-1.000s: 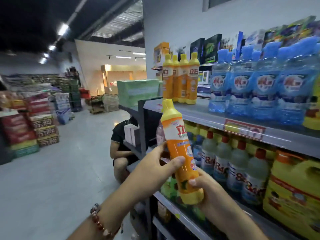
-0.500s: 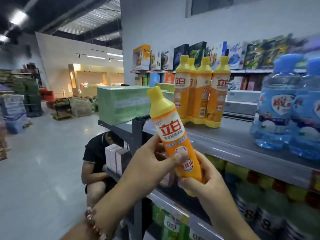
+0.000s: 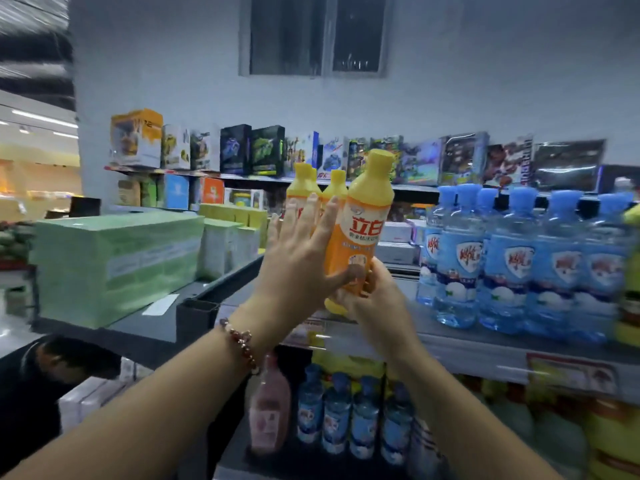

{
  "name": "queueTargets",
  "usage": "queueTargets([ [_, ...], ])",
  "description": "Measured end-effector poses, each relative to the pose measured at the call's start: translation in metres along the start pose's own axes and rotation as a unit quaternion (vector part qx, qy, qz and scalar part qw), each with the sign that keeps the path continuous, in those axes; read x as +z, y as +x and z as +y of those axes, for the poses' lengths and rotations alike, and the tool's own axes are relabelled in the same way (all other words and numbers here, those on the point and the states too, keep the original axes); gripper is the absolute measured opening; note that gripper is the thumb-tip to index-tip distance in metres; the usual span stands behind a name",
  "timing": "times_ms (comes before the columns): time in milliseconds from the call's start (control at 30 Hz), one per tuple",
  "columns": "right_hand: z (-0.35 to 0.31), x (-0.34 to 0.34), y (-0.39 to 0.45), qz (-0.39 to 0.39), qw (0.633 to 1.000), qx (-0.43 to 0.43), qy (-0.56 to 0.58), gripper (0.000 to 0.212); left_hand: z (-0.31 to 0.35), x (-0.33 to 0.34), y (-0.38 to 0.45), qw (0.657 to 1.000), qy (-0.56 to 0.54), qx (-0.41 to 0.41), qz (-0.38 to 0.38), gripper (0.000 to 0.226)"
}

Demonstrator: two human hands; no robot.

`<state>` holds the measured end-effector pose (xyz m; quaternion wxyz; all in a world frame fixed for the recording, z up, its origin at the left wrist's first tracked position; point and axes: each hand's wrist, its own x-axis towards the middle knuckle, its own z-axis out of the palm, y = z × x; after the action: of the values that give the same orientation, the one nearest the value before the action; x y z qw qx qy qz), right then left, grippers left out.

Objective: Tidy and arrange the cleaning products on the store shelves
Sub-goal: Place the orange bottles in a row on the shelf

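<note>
An orange dish-soap bottle (image 3: 360,237) with a yellow cap is held almost upright above the grey top shelf (image 3: 485,344). My right hand (image 3: 372,296) grips its base from below. My left hand (image 3: 301,258) lies flat against its left side, fingers straight and spread, thumb across the front. Just behind it stands a group of matching orange bottles (image 3: 304,188), partly hidden by my left hand. A row of blue bottles (image 3: 519,268) stands to the right on the same shelf.
Green boxes (image 3: 114,261) fill the shelf end at left. Small blue bottles (image 3: 346,420) and a pink bottle (image 3: 270,417) sit on the lower shelf. Toy boxes (image 3: 242,150) line the wall shelf behind. A crouching person (image 3: 41,368) is at lower left.
The orange bottle has risen from below shelf height to above the top shelf and turned upright, close to the matching bottles. My left hand has opened flat against it.
</note>
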<state>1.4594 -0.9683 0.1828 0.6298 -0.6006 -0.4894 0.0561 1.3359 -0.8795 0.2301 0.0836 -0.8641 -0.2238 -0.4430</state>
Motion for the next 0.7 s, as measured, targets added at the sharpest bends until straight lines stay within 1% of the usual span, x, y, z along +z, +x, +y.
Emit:
queueTargets([
  [100,0.004,0.011,0.019,0.008,1.0,0.017,-0.021,0.042,-0.013,0.008,0.01,1.0,0.017,-0.001,0.004,0.108],
  [200,0.009,0.02,0.029,0.02,0.995,0.026,-0.091,0.037,-0.021,0.015,0.016,0.999,0.038,0.014,-0.008,0.105],
  [267,0.015,0.023,0.033,0.034,0.994,0.035,-0.095,0.032,-0.027,0.023,0.017,0.998,0.048,0.017,-0.023,0.105],
  [333,0.018,0.026,0.037,0.039,0.993,0.047,-0.103,0.032,-0.035,0.029,0.015,0.998,0.055,0.016,-0.03,0.103],
  [433,0.016,0.03,0.036,0.045,0.99,0.051,-0.125,0.032,-0.041,0.038,0.011,0.998,0.059,0.023,-0.013,0.103],
  [533,0.015,0.035,0.032,0.035,0.989,0.052,-0.136,0.034,-0.043,0.042,0.004,0.998,0.047,0.04,-0.004,0.096],
  [700,0.007,0.032,0.035,0.005,0.987,0.1,-0.124,0.041,-0.045,0.034,-0.004,0.998,0.033,0.036,-0.05,0.081],
])
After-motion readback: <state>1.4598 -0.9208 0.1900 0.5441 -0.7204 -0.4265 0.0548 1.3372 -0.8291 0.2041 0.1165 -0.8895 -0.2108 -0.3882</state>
